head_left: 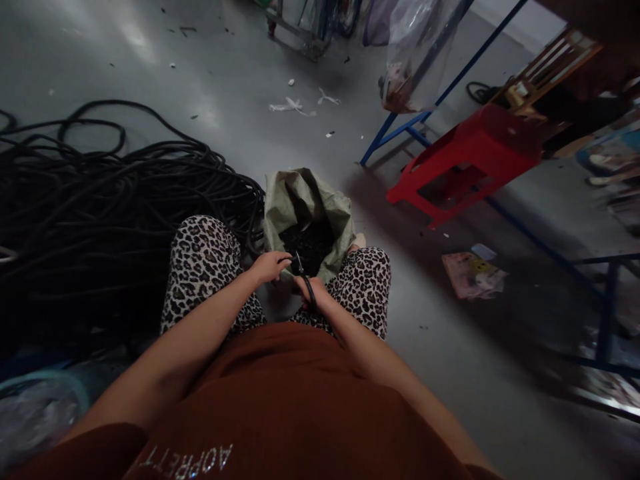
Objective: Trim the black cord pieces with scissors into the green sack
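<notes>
Between the knees stands a pale green woven sack, its mouth spread wide, with a heap of small black pieces inside. My right hand is closed around the black handle of a pair of scissors, whose metal blades point up over the sack's near rim. To the left of the blades, my left hand pinches a short end of black rubber cord. A large tangle of black cord lies on the floor to the left and reaches the sack's side.
A red plastic stool lies tipped over at the right, by a blue metal frame with a clear bag hanging on it. White scraps litter the floor ahead. A light blue tub with clear plastic stands lower left.
</notes>
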A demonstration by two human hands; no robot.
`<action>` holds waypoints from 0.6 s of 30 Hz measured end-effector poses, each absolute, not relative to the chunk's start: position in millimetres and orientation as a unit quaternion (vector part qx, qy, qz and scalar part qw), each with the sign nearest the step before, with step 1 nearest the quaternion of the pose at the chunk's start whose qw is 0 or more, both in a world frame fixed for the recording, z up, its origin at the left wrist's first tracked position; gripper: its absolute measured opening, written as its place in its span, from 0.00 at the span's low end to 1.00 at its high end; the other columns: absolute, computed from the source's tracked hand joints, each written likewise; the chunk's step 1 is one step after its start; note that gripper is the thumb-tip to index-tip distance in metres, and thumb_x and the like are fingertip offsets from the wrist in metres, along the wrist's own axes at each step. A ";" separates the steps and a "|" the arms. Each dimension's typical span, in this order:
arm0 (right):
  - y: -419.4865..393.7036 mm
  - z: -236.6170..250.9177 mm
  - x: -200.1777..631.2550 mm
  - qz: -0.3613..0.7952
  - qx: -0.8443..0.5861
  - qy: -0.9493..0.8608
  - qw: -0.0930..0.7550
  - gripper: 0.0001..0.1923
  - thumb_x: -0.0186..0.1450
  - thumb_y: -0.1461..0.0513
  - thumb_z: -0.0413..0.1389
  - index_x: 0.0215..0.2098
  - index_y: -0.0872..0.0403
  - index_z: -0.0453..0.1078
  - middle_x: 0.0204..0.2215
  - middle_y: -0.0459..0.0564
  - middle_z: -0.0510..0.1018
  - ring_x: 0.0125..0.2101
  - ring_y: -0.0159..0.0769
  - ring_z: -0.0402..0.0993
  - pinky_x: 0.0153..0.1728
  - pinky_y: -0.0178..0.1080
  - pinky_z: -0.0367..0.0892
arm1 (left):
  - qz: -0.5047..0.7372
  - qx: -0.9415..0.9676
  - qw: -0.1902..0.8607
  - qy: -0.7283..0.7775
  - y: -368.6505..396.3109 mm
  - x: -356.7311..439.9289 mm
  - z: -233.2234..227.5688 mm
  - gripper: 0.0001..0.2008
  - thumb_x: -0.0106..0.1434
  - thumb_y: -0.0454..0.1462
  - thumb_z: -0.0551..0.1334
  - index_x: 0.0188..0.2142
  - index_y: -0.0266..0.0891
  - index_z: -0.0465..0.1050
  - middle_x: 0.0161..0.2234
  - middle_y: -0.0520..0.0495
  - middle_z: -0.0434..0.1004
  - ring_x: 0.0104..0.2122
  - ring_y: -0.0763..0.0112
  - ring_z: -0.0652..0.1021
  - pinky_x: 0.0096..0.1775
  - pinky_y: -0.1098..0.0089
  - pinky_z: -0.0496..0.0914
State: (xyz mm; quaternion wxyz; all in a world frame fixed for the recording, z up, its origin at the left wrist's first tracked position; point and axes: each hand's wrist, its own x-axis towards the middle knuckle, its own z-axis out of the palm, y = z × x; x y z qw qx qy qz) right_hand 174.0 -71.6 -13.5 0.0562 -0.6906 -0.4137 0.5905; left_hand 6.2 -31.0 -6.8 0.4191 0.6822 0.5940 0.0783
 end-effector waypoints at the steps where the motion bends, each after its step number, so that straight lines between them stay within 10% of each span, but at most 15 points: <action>1: -71.3 -13.2 174.0 0.591 -0.692 -0.410 0.060 0.23 0.60 0.47 0.52 0.26 0.60 0.72 0.12 0.48 0.67 0.12 0.31 0.64 0.12 0.30 0.59 | 0.078 0.679 0.417 0.599 -31.0 6.1 -7.2 0.19 0.63 0.45 0.52 0.49 0.44 0.71 0.45 0.51 0.76 0.18 0.81 0.73 0.35 0.74 0.69; 18: -66.4 -19.1 176.7 0.584 -0.716 -0.376 0.070 0.19 0.59 0.51 0.52 0.24 0.60 0.69 0.12 0.46 0.67 0.09 0.29 0.61 0.10 0.31 0.60 | 0.044 0.675 0.376 0.633 -24.4 -1.8 -4.1 0.18 0.63 0.44 0.51 0.46 0.42 0.73 0.35 0.52 0.77 0.20 0.78 0.74 0.36 0.74 0.67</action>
